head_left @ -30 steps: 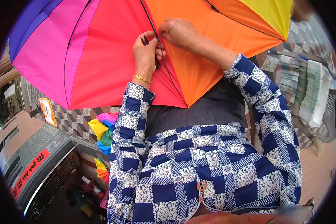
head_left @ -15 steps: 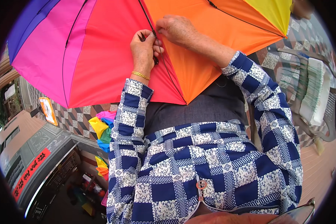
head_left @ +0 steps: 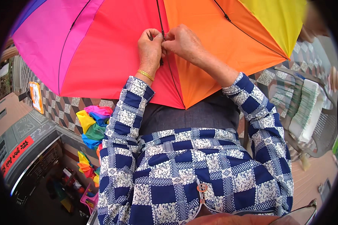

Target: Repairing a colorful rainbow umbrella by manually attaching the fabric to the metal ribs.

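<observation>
An opened umbrella (head_left: 120, 52) with rainbow-coloured panels lies across my lap, its dark ribs facing me. At the seam between the red and orange panels, my left hand (head_left: 149, 49) is closed around small black scissors (head_left: 161, 61), mostly hidden in the palm. Its thumb and fingertip also pinch close to a black joint on the rib (head_left: 170, 73). My right hand (head_left: 184, 43) meets it from the orange side, thumb and finger pressed together at the same rib. Whatever is between those right fingertips is too small to make out.
Folded multicoloured cloth (head_left: 94, 129) lies at my left, above a pink basket (head_left: 89, 198). On the right stands a grey plastic chair (head_left: 323, 131) bearing a white pad (head_left: 306, 110) with rows of thin green strands. Another person's blurred hand (head_left: 311, 22) is by the yellow panel.
My right hand has come down and closer to my left hand at the rib. The umbrella has shifted slightly in view, and the other person's hand by the yellow panel has moved.
</observation>
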Demonstrator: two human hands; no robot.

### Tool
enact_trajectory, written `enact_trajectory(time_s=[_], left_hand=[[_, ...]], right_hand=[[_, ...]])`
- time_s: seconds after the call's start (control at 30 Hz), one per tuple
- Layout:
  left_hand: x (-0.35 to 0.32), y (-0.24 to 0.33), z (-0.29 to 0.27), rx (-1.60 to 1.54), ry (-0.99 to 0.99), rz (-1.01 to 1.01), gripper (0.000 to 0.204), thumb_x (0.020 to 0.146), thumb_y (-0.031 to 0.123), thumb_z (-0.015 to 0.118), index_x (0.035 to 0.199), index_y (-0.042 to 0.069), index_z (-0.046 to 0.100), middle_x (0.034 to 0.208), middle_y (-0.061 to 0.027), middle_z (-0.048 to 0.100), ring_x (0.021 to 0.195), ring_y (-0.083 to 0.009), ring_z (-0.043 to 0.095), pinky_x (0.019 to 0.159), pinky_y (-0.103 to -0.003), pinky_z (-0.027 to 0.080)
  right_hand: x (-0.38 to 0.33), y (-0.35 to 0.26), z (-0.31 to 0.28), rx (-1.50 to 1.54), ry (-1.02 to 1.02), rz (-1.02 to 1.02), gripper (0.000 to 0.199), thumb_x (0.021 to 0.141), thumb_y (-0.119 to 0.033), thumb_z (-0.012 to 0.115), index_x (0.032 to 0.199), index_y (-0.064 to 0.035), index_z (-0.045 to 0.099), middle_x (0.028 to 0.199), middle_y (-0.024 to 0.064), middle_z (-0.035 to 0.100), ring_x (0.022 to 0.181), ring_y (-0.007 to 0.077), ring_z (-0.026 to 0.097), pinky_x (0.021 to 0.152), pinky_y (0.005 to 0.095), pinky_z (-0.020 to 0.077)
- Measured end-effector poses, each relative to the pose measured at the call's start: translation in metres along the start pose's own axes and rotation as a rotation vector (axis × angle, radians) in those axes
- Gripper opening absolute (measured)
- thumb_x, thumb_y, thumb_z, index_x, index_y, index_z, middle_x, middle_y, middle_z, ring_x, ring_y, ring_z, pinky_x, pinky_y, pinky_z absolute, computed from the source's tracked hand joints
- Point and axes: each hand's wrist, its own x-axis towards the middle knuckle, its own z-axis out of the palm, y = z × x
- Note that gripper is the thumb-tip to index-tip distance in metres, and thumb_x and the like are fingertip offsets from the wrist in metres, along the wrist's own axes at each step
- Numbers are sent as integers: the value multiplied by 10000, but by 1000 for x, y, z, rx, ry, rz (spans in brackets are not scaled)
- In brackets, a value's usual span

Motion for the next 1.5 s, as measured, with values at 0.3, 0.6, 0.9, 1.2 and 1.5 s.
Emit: enact_trajectory(time_s=[0.3, 0.6, 0.9, 1.2, 1.5], left_hand=[[6, -6, 4, 87, 65, 145, 34, 878, 54, 523, 869, 47, 491, 677, -66, 578, 430, -122, 530, 383, -226, 417], [-2, -8, -11, -303, 14, 11, 40, 888, 55, 493, 886, 23, 469, 688, -91, 588, 482, -157, 597, 417, -239, 466], [-6, -14, -17, -283, 6, 11, 32, 892, 53, 502, 888, 23, 491, 717, -88, 601, 537, -145, 614, 464, -234, 487], [-7, -17, -5, -190, 51, 44, 32, 879, 48, 530, 886, 32, 504, 705, -56, 589, 532, -122, 603, 461, -222, 476], [-8, -18, -8, -274, 55, 32, 32, 883, 53, 521, 871, 29, 503, 722, -61, 586, 537, -124, 606, 466, -222, 480]], right_hand=[[11, 5, 3, -121, 91, 14, 201, 646, -172, 632, 729, 9, 655, 683, 173, 616, 665, 264, 618, 608, 360, 482], [8, 27, 4, 273, 39, -59, 141, 684, -81, 623, 786, 15, 628, 762, 37, 577, 679, 117, 536, 606, 264, 430], [5, 29, 4, 493, -57, -28, 109, 697, -15, 608, 799, 13, 631, 839, 39, 555, 711, 104, 539, 628, 238, 436], [5, 29, 4, 541, -78, -3, 111, 698, -5, 605, 803, 24, 627, 836, 45, 556, 709, 108, 547, 627, 241, 445], [7, 32, 4, 605, -71, -5, 151, 667, -47, 648, 791, 37, 641, 846, 77, 563, 673, 124, 566, 599, 251, 462]])
